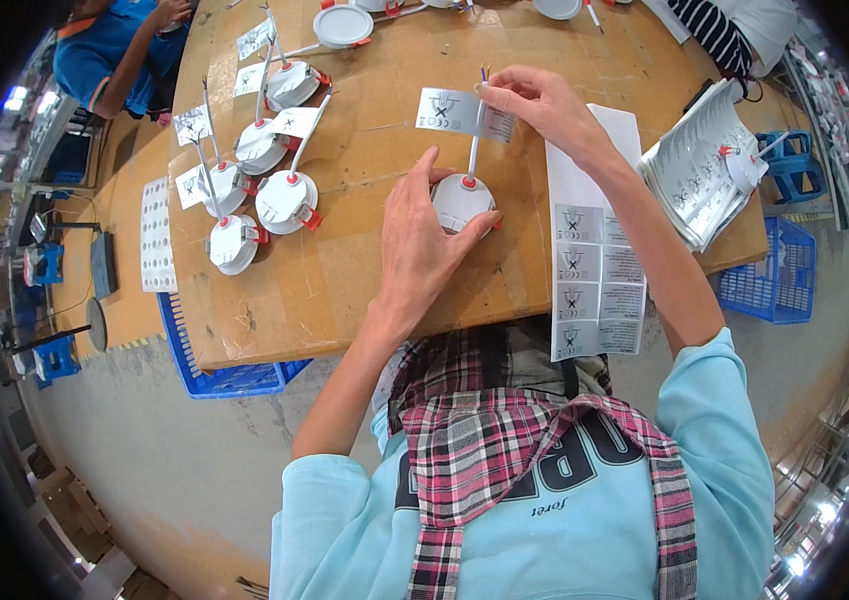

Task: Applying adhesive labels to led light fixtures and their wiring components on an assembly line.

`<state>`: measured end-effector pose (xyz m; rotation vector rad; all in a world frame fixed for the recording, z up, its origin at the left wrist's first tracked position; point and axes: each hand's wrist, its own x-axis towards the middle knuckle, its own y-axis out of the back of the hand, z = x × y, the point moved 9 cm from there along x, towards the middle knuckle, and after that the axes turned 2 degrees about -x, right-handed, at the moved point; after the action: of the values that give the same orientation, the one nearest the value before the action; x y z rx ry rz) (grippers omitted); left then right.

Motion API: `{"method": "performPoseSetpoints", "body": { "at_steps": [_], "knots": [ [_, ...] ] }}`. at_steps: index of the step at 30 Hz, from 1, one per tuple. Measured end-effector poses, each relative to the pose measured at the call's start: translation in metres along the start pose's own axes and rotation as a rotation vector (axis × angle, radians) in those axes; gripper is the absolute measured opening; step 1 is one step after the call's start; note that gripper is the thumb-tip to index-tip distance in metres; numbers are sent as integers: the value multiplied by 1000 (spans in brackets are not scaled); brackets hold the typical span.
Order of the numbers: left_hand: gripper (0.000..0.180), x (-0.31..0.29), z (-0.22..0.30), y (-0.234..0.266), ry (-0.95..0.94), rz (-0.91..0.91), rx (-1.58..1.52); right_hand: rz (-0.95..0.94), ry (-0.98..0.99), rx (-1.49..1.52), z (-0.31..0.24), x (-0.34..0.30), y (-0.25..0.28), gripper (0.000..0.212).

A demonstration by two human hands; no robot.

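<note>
A round white downlight [463,204] lies on the cardboard-covered table in front of me, its white cable [475,157] standing up. My left hand [423,225] is closed round the lamp body, thumb on the near right side and fingers on the left. A silver printed label [448,109] sits across the upper cable, sticking out to both sides. Near the cable's top end, my right hand [543,105] pinches the label against the cable; the fingertips partly hide the contact. A sheet of the same labels [597,275] lies under my right forearm and hangs over the table edge.
Several labelled downlights [287,201] stand at the left of the table [365,290]. More lamps [342,26] lie at the far side. A stack of label sheets [695,170] is on the right. Blue crates [773,275] stand below the edges. Other people sit at the far corners.
</note>
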<state>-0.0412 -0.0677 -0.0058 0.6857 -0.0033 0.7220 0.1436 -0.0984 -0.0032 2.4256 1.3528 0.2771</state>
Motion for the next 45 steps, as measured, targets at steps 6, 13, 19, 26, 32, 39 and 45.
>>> {"method": "performPoseSetpoints", "body": {
  "at_steps": [6, 13, 19, 26, 32, 39, 45],
  "knots": [
    [80, -2, 4, 1, -3, -9, 19, -106, 48, -52, -11, 2, -6, 34],
    [79, -7, 2, -2, 16, 41, 57, 48, 48, -148, -9, -7, -5, 31],
    [61, -3, -10, 6, 171, -86, -373, 78, 226, -204, -34, -21, -1, 25],
    [45, 68, -54, -6, 284, -458, -1066, 1, 287, -178, -56, -31, -12, 18],
    [48, 85, -23, -64, 281, -858, -1256, 6, 396, -260, -72, -38, -13, 17],
    [70, 95, -39, -91, 262, -864, -1325, 11, 391, -242, -69, -37, -12, 18],
    [38, 91, -17, -78, 123, -950, -1366, 13, 407, -268, -66, -37, -10, 18]
  ]
}}
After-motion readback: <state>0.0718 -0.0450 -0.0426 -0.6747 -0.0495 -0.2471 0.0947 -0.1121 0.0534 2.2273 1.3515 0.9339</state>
